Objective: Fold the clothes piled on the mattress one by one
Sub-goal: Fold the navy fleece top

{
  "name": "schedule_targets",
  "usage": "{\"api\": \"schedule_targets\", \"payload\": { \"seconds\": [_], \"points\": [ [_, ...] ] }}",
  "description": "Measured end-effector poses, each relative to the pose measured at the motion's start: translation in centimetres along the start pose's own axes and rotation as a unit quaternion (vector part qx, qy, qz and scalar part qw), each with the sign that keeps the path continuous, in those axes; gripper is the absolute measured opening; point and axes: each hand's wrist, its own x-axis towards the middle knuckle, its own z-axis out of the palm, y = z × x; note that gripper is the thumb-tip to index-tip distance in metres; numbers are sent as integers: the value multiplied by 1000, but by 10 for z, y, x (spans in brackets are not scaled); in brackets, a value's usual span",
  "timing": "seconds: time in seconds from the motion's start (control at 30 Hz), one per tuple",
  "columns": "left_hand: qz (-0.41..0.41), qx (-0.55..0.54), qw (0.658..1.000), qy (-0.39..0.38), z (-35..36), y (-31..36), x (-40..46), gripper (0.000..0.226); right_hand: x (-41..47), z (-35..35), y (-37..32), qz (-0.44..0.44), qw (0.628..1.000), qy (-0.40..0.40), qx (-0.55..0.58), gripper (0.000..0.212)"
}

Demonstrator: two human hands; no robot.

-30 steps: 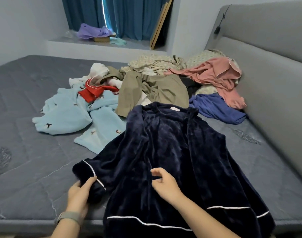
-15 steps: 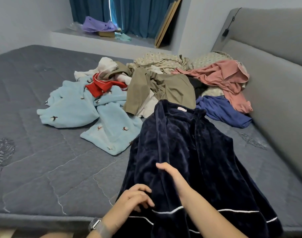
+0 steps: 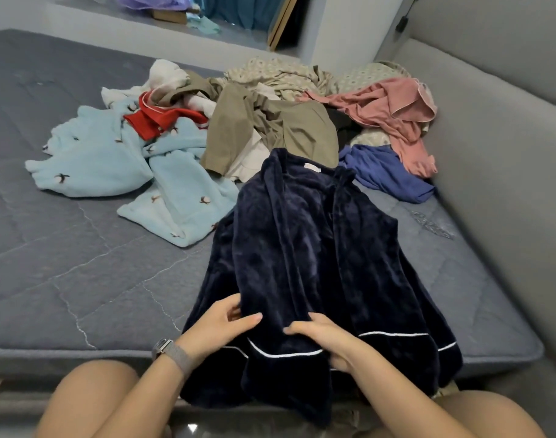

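A dark navy velvet top (image 3: 305,248) with white piping lies lengthwise on the grey mattress (image 3: 65,279), collar away from me and hem hanging over the near edge. Its left sleeve is folded in over the body. My left hand (image 3: 221,324), a watch on the wrist, lies on that folded part near the hem with its fingers partly tucked into the fabric. My right hand (image 3: 320,335) rests flat on the cloth beside it, fingers straight. Behind the top is the pile of unfolded clothes (image 3: 270,121).
The pile holds a light blue fleece garment (image 3: 112,159), a red piece (image 3: 163,120), khaki clothes (image 3: 270,131), a pink top (image 3: 393,109) and a blue one (image 3: 384,172). A grey padded headboard (image 3: 491,137) runs along the right. A window ledge (image 3: 175,30) lies beyond the mattress.
My left hand carried the left sleeve from the mattress in over the body of the navy top. My right hand slid down toward the hem. The view tilted downward.
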Motion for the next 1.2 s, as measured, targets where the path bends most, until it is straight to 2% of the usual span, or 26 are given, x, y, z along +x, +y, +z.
{"api": "schedule_targets", "payload": {
  "seconds": [0.1,0.13,0.17,0.23,0.3,0.33,0.4,0.5,0.6,0.7,0.77,0.9,0.97,1.03,1.1,1.13,1.2],
  "points": [
    [41,-94,992,69,14,6,0,31,1,2,-4,-41,993,-11,108,30],
    [47,-94,989,108,12,7,1,29,4,4,-3,-59,989,-12,135,27],
    [54,-69,985,147,7,6,2,26,7,7,-1,-72,988,-14,135,25],
    [39,54,973,223,-9,-3,5,20,12,14,6,-75,996,-10,46,19],
    [-27,210,943,256,-18,-13,1,14,18,19,17,-70,996,-6,-58,18],
    [-60,243,932,261,-20,-17,-1,15,20,20,20,-61,995,1,-84,21],
    [-74,199,942,260,-20,-21,-4,19,22,18,16,-59,995,35,-73,29],
    [-62,50,964,252,-21,-9,-2,20,36,12,-5,-105,989,95,-46,50],
    [-118,-99,971,184,-24,11,22,22,65,7,-41,-147,976,154,-56,71],
    [-177,-182,959,124,-32,23,57,35,100,4,-85,-167,962,175,-125,79],
    [-185,-212,953,113,-36,23,87,38,130,3,-111,-180,946,198,-181,77],
    [-105,-348,907,211,-51,26,151,29,190,-3,-166,-198,934,232,-184,68],
    [-86,-417,882,203,-67,28,178,29,215,-9,-197,-202,934,231,-181,63],
    [-98,-409,892,162,-77,33,197,33,240,-18,-221,-197,931,237,-197,56],
    [-71,-357,914,177,-83,41,215,21,264,-29,-241,-195,927,251,-198,43],
    [-44,-338,917,206,-87,45,223,16,272,-34,-249,-200,931,255,-166,39],
    [-8,-294,926,238,-92,58,233,14,283,-44,-260,-215,948,232,-35,37]
  ]
}}
